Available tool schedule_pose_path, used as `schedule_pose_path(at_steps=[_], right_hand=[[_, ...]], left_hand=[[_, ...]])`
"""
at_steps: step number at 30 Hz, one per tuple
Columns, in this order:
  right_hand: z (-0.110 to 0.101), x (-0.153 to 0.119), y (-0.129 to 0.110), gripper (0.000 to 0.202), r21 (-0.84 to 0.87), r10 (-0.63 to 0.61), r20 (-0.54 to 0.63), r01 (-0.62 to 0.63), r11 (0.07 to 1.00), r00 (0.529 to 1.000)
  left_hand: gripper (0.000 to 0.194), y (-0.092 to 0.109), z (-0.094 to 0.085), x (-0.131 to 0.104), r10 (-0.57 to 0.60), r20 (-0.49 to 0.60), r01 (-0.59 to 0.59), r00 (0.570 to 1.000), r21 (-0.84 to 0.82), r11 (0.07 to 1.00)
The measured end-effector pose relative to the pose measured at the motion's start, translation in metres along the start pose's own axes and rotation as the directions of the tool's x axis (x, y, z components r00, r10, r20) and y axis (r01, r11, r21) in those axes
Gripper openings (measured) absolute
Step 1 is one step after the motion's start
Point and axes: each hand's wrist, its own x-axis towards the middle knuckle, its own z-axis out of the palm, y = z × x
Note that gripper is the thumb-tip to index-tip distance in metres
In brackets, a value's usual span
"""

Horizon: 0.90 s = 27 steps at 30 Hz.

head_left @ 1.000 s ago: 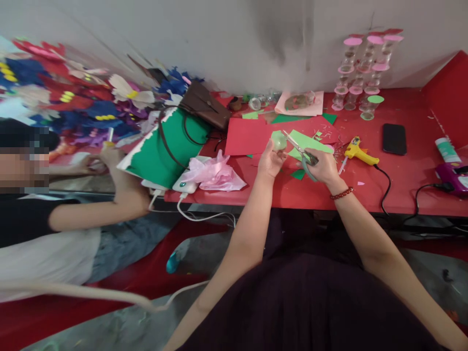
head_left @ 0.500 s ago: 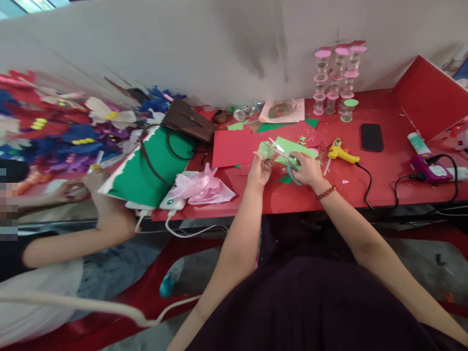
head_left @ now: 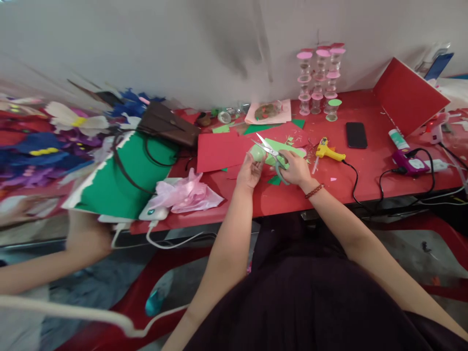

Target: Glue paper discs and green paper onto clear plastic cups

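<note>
The big red table (head_left: 371, 168) runs left to right, with red paper (head_left: 218, 152) lying on it. Near the middle, the right hand (head_left: 297, 169) grips scissors (head_left: 269, 148) — blades spread, pointing left. The left hand (head_left: 248, 174) holds a small, pale green round thing (head_left: 258, 154) — just beside the blades.

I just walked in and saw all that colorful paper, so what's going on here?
A person at a red table holds scissors in the right hand, blades open, close to a small pale-green piece in the left hand. Red paper lies nearby. A yellow glue gun and black phone lie to the right.
</note>
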Motion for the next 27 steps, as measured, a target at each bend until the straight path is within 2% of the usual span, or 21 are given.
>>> schedule_pose_path(at_steps=[3, 7, 10, 14, 19, 27], right_hand=[[0.000, 0.001, 0.001, 0.056, 0.003, -0.002, -0.012, 0.002, 1.000, 1.000], [0.003, 0.003, 0.006, 0.057, 0.044, -0.014, -0.015, 0.015, 0.999, 1.000], [0.004, 0.003, 0.008, 0.054, 0.099, -0.056, 0.003, 0.055, 0.994, 0.998], [0.003, 0.003, 0.006, 0.054, 0.154, -0.120, 0.031, 0.114, 0.981, 0.992], [0.003, 0.004, 0.008, 0.058, 0.154, -0.116, 0.057, 0.106, 0.982, 0.992], [0.006, 0.004, 0.011, 0.061, 0.240, -0.113, 0.071, 0.093, 0.966, 0.991]], left_hand=[[0.015, 0.001, 0.002, -0.002, 0.017, 0.042, -0.017, 0.999, 0.001, 1.000], [0.016, 0.004, 0.005, -0.004, 0.070, 0.024, -0.069, 0.997, -0.034, 0.997], [0.015, 0.007, 0.005, -0.004, 0.113, -0.025, -0.115, 0.993, -0.122, 0.986], [0.027, 0.012, 0.004, -0.005, 0.143, -0.036, -0.148, 0.989, -0.245, 0.958], [0.032, 0.014, 0.005, -0.006, 0.113, -0.065, -0.124, 0.991, -0.215, 0.969], [0.022, 0.013, 0.009, -0.014, 0.121, -0.035, -0.126, 0.992, -0.195, 0.973]])
